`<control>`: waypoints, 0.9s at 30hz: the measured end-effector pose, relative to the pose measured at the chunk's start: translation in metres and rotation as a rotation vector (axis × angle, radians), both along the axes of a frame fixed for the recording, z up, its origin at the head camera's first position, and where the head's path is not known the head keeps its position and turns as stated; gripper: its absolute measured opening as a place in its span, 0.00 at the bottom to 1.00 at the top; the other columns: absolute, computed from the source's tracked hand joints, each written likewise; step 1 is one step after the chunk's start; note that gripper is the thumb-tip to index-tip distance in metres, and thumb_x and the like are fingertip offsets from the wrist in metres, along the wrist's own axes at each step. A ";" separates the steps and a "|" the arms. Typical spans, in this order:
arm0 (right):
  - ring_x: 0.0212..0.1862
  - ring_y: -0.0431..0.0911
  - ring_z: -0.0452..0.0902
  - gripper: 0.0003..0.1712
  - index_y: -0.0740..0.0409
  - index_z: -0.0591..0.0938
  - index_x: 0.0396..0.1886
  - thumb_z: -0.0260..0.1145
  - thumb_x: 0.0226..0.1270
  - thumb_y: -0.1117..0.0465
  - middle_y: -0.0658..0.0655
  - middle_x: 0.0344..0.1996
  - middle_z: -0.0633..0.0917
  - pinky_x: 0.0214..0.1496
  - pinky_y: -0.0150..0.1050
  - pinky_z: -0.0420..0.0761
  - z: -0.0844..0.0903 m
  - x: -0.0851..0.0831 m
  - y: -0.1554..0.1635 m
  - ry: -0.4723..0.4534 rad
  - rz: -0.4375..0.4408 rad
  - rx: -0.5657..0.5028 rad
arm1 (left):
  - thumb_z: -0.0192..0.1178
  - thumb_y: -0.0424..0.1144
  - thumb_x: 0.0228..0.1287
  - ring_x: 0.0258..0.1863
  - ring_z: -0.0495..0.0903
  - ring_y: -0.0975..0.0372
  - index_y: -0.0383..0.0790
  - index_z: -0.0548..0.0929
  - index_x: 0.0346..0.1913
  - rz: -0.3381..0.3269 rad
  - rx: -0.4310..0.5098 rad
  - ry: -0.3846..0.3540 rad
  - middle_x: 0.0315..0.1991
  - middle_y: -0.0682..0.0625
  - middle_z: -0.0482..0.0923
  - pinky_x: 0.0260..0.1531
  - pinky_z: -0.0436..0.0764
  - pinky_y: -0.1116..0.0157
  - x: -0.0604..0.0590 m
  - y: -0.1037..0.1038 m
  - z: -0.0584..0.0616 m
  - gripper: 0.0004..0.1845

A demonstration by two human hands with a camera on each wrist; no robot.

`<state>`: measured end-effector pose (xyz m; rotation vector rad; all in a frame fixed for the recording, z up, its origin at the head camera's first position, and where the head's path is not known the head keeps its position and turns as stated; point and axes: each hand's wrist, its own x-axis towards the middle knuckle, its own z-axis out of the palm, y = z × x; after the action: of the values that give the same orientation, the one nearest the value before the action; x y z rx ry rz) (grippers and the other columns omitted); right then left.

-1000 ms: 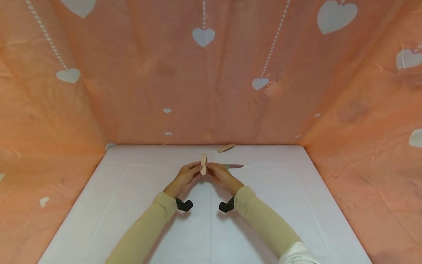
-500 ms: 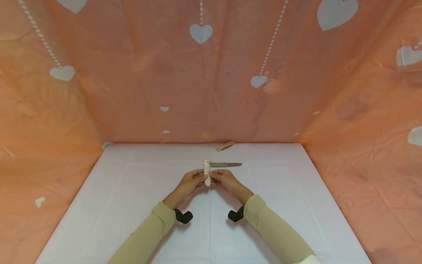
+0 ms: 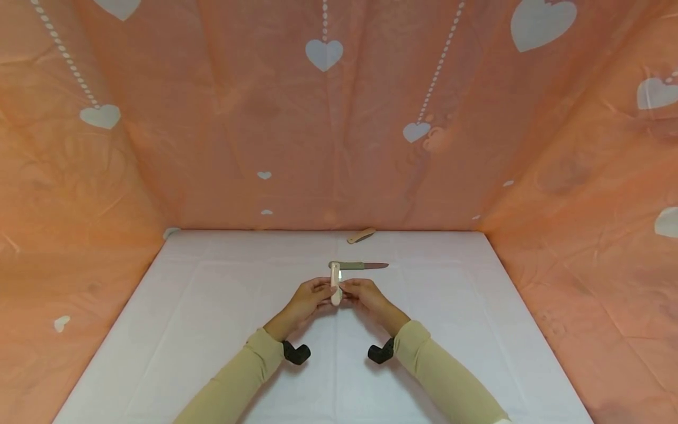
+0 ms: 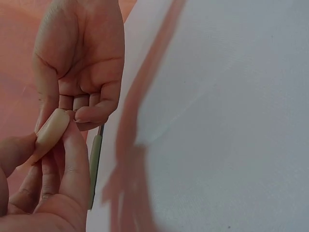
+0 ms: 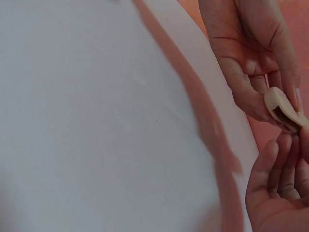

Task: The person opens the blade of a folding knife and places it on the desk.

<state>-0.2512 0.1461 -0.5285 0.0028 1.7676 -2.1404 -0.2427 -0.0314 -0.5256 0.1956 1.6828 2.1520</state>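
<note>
White tablecloth (image 3: 212, 330) spread flat over the work surface. Green-handled knife (image 3: 359, 265) lying open on the cloth, blade pointing right. Closed beige folding knife (image 3: 362, 235) resting near the far edge, well apart from the green one. Orange backdrop (image 3: 238, 118) with white hearts enclosing three sides.
</note>
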 end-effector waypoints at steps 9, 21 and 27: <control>0.34 0.41 0.78 0.17 0.79 0.73 0.47 0.55 0.69 0.65 0.53 0.30 0.81 0.42 0.35 0.79 -0.001 0.004 0.000 0.010 0.006 0.067 | 0.55 0.31 0.66 0.37 0.81 0.55 0.24 0.67 0.59 0.019 -0.007 -0.032 0.48 0.36 0.75 0.43 0.80 0.53 0.001 0.002 -0.005 0.21; 0.37 0.41 0.78 0.20 0.80 0.69 0.52 0.56 0.69 0.66 0.55 0.34 0.80 0.43 0.34 0.79 0.002 0.009 0.000 -0.013 0.050 0.010 | 0.55 0.29 0.66 0.35 0.81 0.59 0.25 0.63 0.62 -0.016 0.020 -0.073 0.46 0.39 0.77 0.43 0.80 0.56 0.004 0.004 -0.003 0.24; 0.37 0.42 0.78 0.18 0.80 0.70 0.50 0.55 0.68 0.68 0.57 0.35 0.80 0.43 0.35 0.80 0.001 0.009 -0.001 -0.012 0.015 0.008 | 0.55 0.30 0.66 0.36 0.81 0.59 0.25 0.64 0.62 -0.016 0.015 -0.070 0.47 0.37 0.77 0.43 0.80 0.57 0.004 0.004 -0.004 0.24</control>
<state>-0.2426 0.1455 -0.5276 0.0042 1.7640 -2.1188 -0.2385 -0.0271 -0.5294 0.1359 1.6218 2.1347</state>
